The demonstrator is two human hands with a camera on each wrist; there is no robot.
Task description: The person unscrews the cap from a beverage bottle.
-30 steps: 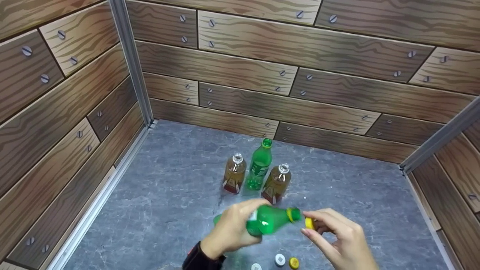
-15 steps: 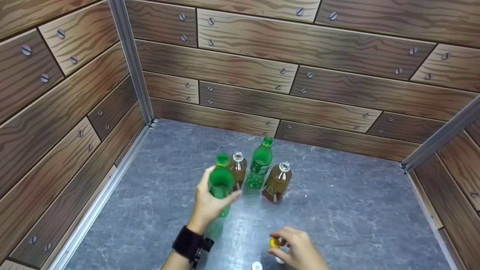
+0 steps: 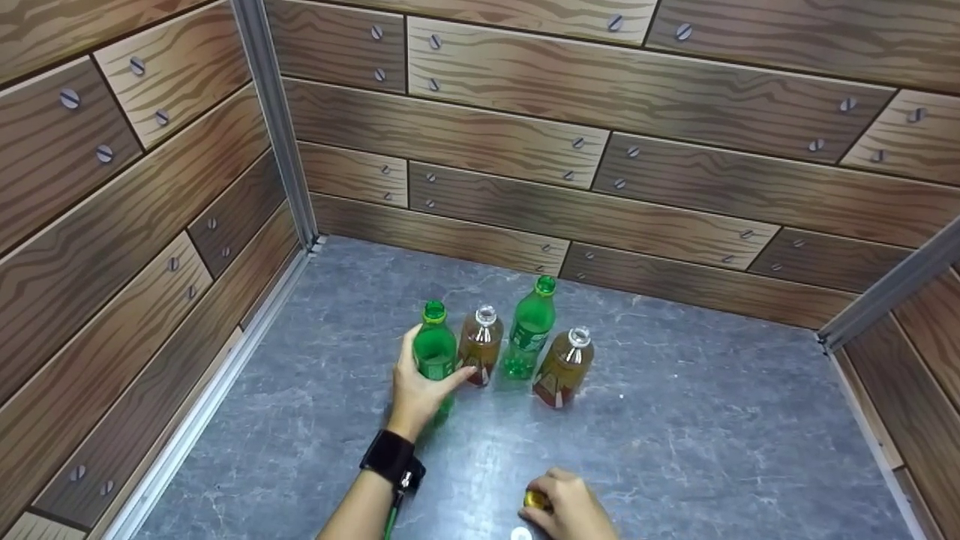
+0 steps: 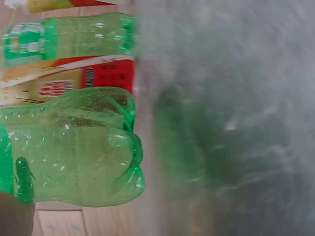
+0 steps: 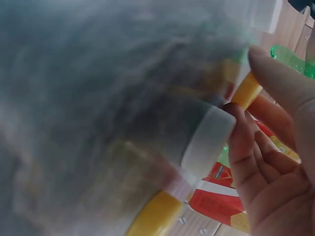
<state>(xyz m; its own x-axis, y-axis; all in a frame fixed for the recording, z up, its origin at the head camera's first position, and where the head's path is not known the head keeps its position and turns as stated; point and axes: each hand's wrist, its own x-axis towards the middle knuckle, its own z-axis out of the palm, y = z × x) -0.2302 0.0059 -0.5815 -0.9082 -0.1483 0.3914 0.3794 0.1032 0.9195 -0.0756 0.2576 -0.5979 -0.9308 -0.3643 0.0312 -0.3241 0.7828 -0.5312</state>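
Note:
My left hand grips an uncapped green plastic bottle, which is upright at the left end of the bottle group. Its clear green lower part shows in the left wrist view, with the base close to the tabletop; whether it touches I cannot tell. Low over the front of the table, my right hand pinches a yellow bottle cap between thumb and fingers. Beside those fingers lie a white cap and another yellow cap.
Right of the held bottle stand an amber bottle, a second green bottle and another amber bottle, all uncapped. Wood-patterned walls enclose the grey marbled tabletop at the back and sides.
The green bottle went from tilted near the right hand to upright at the left of the group. My right hand moved left and down towards the tabletop with the yellow cap.

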